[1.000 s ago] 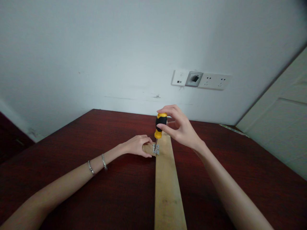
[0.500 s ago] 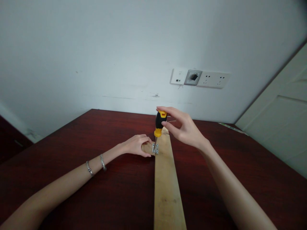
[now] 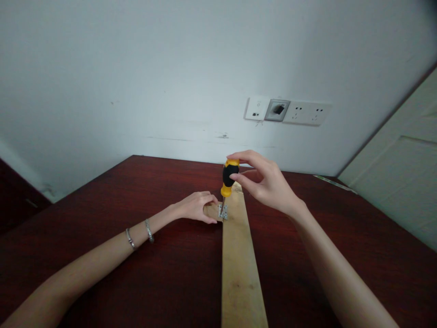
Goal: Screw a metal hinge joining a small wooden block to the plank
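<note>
My right hand [image 3: 269, 182] grips a yellow and black screwdriver [image 3: 230, 176] by its handle, thumb on one side and fingers over the top. Its shaft points down, slightly tilted, with the tip at a small metal hinge [image 3: 223, 211]. The hinge spans the joint between a short wood block [image 3: 211, 211] and a long wooden board [image 3: 241, 264]. My left hand [image 3: 196, 207] is closed around the block from the left, pressing it against the board's left edge. Whether a screw sits under the tip is too small to tell.
The dark red table [image 3: 153, 273] carries the board, which runs from its near side toward the wall [image 3: 170, 68]. Sockets and a switch plate [image 3: 288, 111] are on that wall. A pale panelled door [image 3: 403, 173] stands at the right.
The whole view has shifted slightly, so everything appears a little further right. My right hand's grip at the screwdriver's top has turned a little; my left hand keeps its hold.
</note>
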Demonstrator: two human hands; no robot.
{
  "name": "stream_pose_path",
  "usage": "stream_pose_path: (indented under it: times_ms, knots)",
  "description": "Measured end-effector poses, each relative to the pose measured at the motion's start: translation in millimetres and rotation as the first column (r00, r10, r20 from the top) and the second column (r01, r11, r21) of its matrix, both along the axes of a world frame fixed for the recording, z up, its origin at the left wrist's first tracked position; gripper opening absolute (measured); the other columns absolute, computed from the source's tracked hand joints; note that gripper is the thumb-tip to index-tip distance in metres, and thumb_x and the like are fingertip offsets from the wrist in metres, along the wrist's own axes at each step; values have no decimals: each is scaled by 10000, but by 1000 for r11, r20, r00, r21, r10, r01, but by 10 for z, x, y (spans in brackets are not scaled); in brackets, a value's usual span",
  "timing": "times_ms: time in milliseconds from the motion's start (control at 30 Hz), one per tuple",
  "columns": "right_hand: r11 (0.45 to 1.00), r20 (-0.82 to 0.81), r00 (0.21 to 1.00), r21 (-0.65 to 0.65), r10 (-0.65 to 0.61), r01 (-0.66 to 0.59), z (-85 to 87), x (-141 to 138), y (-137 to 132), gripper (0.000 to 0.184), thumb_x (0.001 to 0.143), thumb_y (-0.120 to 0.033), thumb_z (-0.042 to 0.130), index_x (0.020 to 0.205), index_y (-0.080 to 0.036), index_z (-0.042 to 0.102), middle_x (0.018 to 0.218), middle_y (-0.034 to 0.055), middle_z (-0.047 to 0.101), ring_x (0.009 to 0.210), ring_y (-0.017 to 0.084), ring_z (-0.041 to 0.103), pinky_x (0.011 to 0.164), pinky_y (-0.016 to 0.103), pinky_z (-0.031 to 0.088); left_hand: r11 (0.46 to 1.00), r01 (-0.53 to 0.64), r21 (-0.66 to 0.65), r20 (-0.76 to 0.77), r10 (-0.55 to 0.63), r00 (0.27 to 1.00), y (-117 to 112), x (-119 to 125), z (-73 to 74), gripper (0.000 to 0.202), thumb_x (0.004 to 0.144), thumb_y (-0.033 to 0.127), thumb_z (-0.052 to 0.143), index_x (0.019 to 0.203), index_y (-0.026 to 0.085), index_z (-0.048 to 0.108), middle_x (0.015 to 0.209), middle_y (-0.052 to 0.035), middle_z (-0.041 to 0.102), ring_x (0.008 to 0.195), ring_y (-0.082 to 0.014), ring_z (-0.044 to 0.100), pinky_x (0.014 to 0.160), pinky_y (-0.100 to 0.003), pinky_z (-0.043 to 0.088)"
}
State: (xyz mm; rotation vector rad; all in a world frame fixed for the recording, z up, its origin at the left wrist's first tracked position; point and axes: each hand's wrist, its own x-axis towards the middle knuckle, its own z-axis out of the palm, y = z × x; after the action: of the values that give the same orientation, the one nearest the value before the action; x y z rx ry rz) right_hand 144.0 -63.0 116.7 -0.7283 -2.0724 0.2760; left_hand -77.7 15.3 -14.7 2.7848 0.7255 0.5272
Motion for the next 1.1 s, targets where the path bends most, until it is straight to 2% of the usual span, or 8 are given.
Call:
stream_pose_path:
  times_ms: [133, 267, 367, 567, 700, 767, 967, 1100]
  knots:
    - [999, -13, 999, 20, -51, 51, -8, -29, 8, 309, 794, -335, 664, 1078, -229, 604, 1099, 78, 534, 962, 191, 573, 645, 271, 596, 1000, -2, 8, 10, 2, 1000, 0, 1, 4, 515, 654, 501, 742, 1013, 170, 577, 939, -56, 609, 841, -205, 589, 776, -306, 467]
    - [1000, 34, 999, 6, 10, -10, -2, -21, 0, 354, 860, -259, 564, 1214, -260, 549, 1261, 79, 495, 1041, 196, 558, 693, 284, 596, 1000, -6, 2, 4, 6, 1000, -6, 1, 9, 514, 656, 500, 740, 1018, 176, 574, 953, -54, 609, 842, -201, 589, 775, -298, 466]
    - [1000, 47, 999, 17, 18, -19, -21, -15, 17, 382, 883, -227, 522, 1261, -280, 515, 1181, 62, 552, 981, 177, 575, 725, 304, 594, 1000, 0, 1, 7, 0, 1000, -6, 1, 7, 512, 661, 498, 737, 1022, 173, 574, 964, -59, 610, 856, -207, 589, 783, -303, 465]
    - [997, -4, 997, 30, -72, 72, -60, -49, 51, 376, 799, -376, 650, 1145, -248, 579, 1084, 69, 520, 950, 193, 574, 676, 303, 605, 1000, -15, -8, 8, 15, 1000, -7, 7, 4, 519, 646, 495, 747, 1024, 178, 583, 939, -56, 608, 850, -210, 593, 785, -312, 464]
    - [1000, 23, 1000, 5, 8, -8, -39, -30, 54, 386, 869, -265, 551, 1253, -279, 515, 1242, 78, 509, 1055, 212, 557, 812, 381, 585, 1000, -9, -12, -3, 9, 1000, -5, 4, 7, 517, 656, 510, 735, 1021, 178, 580, 959, -63, 609, 856, -213, 592, 779, -309, 465]
    - [1000, 24, 999, 10, 21, -21, -42, -22, 63, 384, 880, -236, 529, 1260, -289, 511, 1208, 70, 541, 1049, 209, 561, 847, 404, 571, 1000, -5, -11, -6, 5, 1000, -6, 2, 8, 516, 660, 509, 733, 1026, 180, 577, 969, -63, 610, 858, -212, 590, 780, -309, 465]
    - [999, -18, 998, 10, -54, 54, -81, -62, 63, 380, 803, -354, 653, 1162, -254, 581, 1125, 76, 511, 954, 191, 574, 696, 314, 602, 1000, -15, -20, 12, 16, 1000, -15, 5, 13, 506, 650, 487, 745, 1018, 179, 583, 950, -56, 611, 859, -211, 591, 790, -315, 465]
    - [1000, 40, 999, 25, 16, -17, -55, -59, 39, 426, 876, -227, 537, 1295, -290, 497, 1305, 74, 471, 1117, 209, 527, 829, 352, 574, 1000, -9, -20, 13, 9, 1000, -10, 8, 7, 517, 651, 490, 742, 1025, 172, 579, 966, -62, 613, 876, -216, 593, 803, -315, 463]
